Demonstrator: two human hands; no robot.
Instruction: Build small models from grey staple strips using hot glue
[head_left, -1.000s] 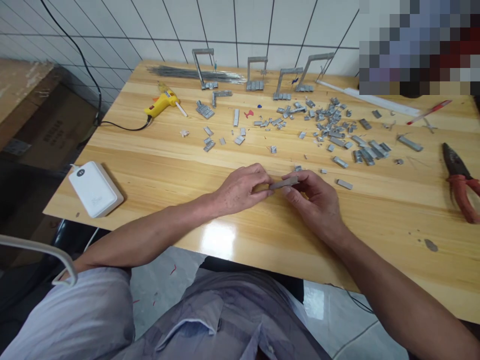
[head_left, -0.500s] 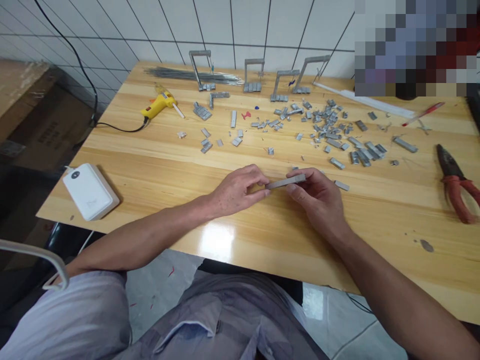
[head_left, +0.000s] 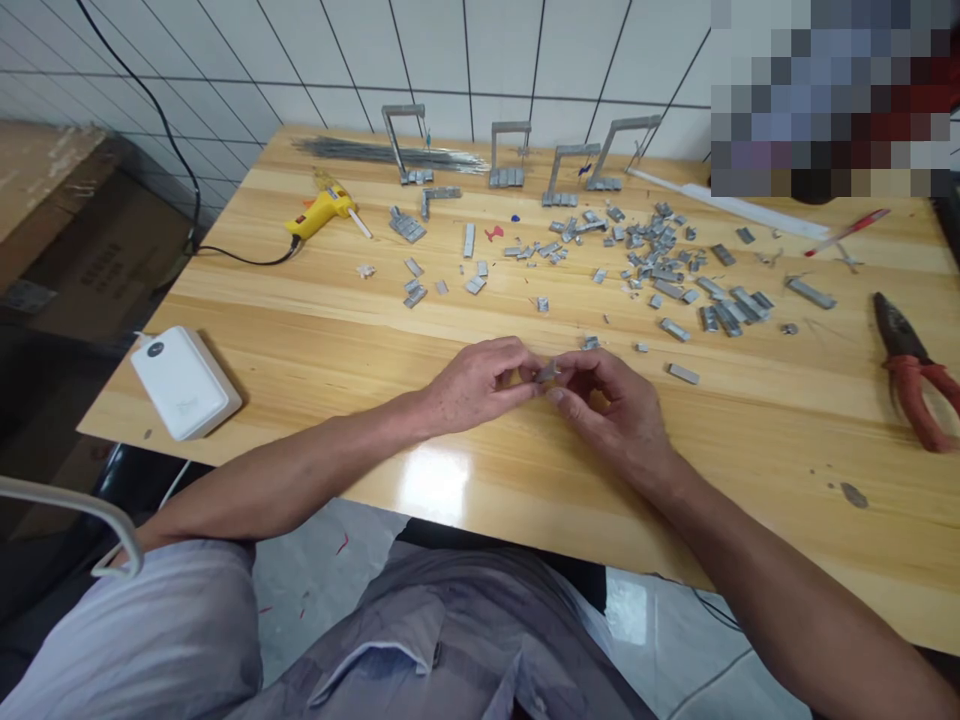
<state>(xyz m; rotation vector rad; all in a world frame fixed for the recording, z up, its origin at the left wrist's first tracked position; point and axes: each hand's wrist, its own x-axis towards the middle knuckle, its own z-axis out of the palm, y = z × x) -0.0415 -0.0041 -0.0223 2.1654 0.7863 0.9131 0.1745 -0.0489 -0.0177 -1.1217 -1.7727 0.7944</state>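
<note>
Over the front middle of the table, my left hand pinches a small grey metal strip between thumb and fingers. My right hand meets its other end, thumb and fingertips closed around it. Much of the strip is covered by fingers, so its full length cannot be seen. Just beyond the hands lie loose grey pieces, among them a small block and a short bar. Farther back is a scattered heap of grey pieces.
Several grey upright frames, one being, stand along the tiled wall. Thin metal rods lie at the back. A yellow glue gun and a white power bank are leftward; red-handled pliers lie right, below a red pen.
My right hand has moved left, closer to my left hand. The strip, which showed long between them, now shows only a short, tilted part.
</note>
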